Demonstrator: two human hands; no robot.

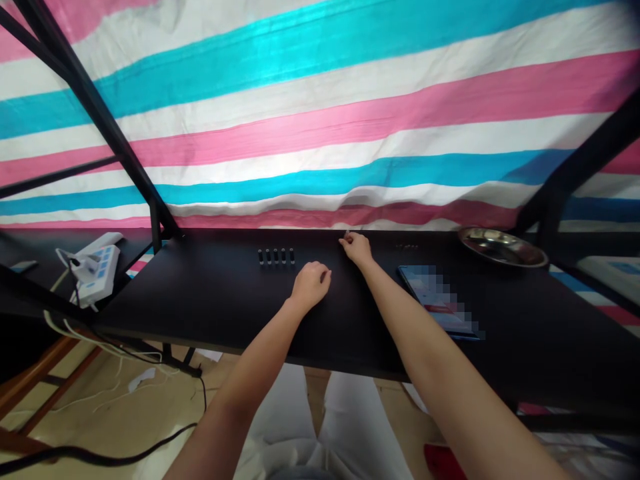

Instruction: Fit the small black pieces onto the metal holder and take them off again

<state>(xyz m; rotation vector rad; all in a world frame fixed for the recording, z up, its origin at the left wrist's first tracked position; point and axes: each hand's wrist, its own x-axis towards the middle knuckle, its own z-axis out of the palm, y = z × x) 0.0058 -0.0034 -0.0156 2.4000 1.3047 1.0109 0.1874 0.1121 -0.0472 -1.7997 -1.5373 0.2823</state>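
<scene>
My left hand (311,285) rests on the black table with its fingers curled in; whether anything is inside cannot be seen. Just to its left, several small black cylinders with pale ends, which look like batteries (276,257), stand in a neat row. Farther back, my right hand (357,248) is near the table's rear edge, its thumb and fingers pinched together. A tiny pale thing (347,233) shows at those fingertips, too small to name. To the right of that hand lie several tiny pieces (407,247), hard to make out against the dark surface.
A tablet-like device (440,301), partly pixelated, lies under my right forearm's side. At the back right corner sits a shiny metal dish (503,248). A white device with blue buttons (97,270) is on the left table. Black frame bars (100,113) and a striped sheet (320,127) surround the table (200,293).
</scene>
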